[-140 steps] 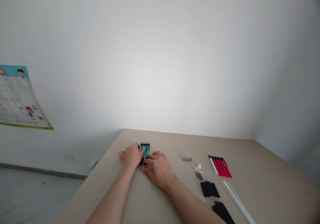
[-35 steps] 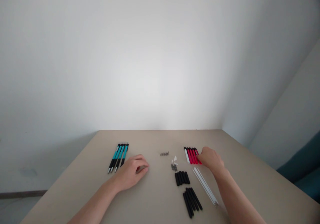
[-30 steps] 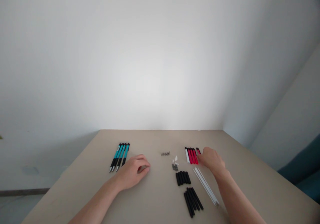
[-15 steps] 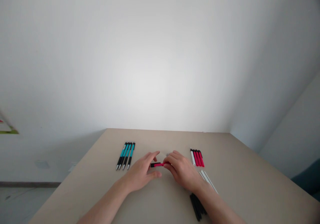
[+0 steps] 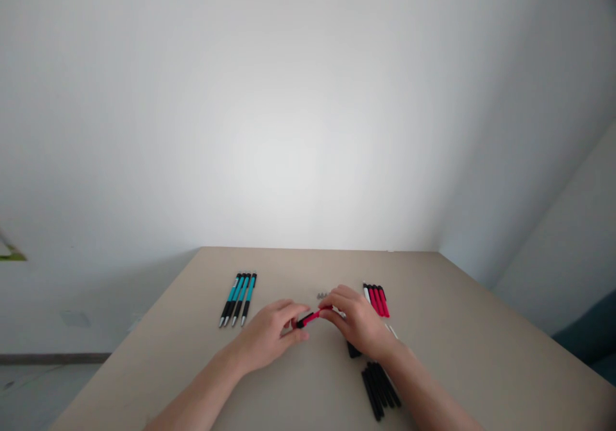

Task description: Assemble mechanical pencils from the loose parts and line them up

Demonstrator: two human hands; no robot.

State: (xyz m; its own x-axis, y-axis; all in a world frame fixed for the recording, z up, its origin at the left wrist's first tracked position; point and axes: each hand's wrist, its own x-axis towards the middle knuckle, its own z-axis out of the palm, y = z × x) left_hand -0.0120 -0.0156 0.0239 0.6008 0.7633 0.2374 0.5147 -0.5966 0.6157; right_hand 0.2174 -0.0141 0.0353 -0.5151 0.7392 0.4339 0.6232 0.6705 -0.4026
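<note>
The head view showed a beige table [image 5: 457, 341] with its far edge along a pale wall [image 5: 298, 129], a dark teal cloth [image 5: 587, 335] beyond its right edge, and the corner of a green-edged sheet [image 5: 14, 256] at the far left of the scene. Four teal-and-black pens [image 5: 238, 297] lay side by side toward the table's far left corner, tips pointing to the near side. On the right half, toward the far right corner, lay a row of red barrels [image 5: 379, 301] with one white barrel [image 5: 367, 294] at its left end. Small metal springs [image 5: 321, 295] lay just beyond the right hand [image 5: 357, 323], which hid part of the group. That hand and its forearm also covered much of the black grips [image 5: 353, 352] and most of the white rods [image 5: 392, 331], while long black tubes [image 5: 380, 389] lay nearer the table's near side, just beside the forearm. Between the hands, over the table's middle, was a red barrel with a black end [image 5: 310, 319], slanted, its black end toward the left hand [image 5: 272, 329]. The right fingers and thumb pinched its red end; the left thumb and forefinger stood apart about the black end, though whether they touched it was unclear.
</note>
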